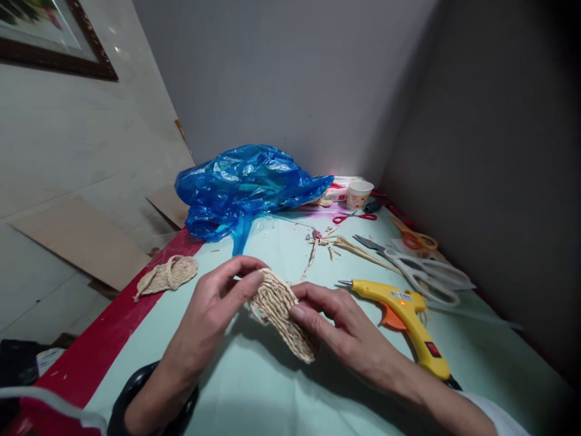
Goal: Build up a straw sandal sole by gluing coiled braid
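Observation:
Between my hands is a small woven straw sandal, tilted above the table with its ridged sole towards me. My left hand pinches its upper left end between thumb and fingers. On its right edge, my right hand grips with thumb and fingertips. A bit of cord shows under the left side; the far face is hidden. A second straw sandal, with a strap across it, lies at the table's left edge. Right of my right hand lies a yellow glue gun with an orange trigger.
A crumpled blue plastic bag fills the back left. Large white-handled scissors, orange-handled scissors and red-handled scissors lie on the right and behind. Straw scraps are scattered mid-table. A paper cup stands near the back wall.

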The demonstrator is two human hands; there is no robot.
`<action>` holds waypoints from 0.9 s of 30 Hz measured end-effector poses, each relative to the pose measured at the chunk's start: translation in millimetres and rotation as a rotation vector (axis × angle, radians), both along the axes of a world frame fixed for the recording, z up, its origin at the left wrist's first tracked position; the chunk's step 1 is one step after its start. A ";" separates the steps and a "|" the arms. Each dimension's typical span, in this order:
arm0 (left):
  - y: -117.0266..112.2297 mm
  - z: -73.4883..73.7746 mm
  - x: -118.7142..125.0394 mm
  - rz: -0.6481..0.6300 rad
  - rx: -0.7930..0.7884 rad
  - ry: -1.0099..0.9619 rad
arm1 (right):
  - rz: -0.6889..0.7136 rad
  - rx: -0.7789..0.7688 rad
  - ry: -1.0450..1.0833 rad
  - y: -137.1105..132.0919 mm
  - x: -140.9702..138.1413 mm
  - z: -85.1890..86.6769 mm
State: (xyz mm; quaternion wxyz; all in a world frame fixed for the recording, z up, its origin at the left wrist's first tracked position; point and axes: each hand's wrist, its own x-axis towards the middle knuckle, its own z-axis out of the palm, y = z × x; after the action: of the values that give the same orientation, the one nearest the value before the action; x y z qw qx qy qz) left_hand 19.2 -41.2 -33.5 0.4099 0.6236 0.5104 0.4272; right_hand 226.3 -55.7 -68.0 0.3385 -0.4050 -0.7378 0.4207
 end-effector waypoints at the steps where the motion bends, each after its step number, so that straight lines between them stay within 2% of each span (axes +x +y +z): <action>1: 0.7 1.0 4.4 -0.022 -0.007 0.011 | -0.013 0.014 -0.009 -0.7 -0.2 -0.2; 9: 3.7 0.0 9.6 -0.029 -0.102 0.094 | -0.050 0.084 -0.022 0.3 -1.7 -3.6; 18: 5.3 -15.0 16.0 0.053 0.000 0.104 | -0.019 0.004 0.014 -0.6 -7.0 -10.0; 20: 4.8 -16.3 16.4 0.045 -0.025 0.019 | -0.023 -0.033 0.054 1.8 -5.4 -10.0; 25: 1.9 -12.7 19.1 -0.046 -0.293 -0.341 | -0.044 -0.109 0.157 6.3 -0.7 -8.5; 27: 1.7 -11.5 19.7 -0.039 -0.341 -0.474 | -0.048 -0.150 0.220 7.5 -0.3 -9.4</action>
State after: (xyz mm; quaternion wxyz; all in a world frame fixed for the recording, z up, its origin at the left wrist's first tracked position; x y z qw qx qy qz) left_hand 38.9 -39.5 -45.0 0.6248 0.4380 0.4529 0.4612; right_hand 226.0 -48.2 -77.5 0.3958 -0.3982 -0.6529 0.5084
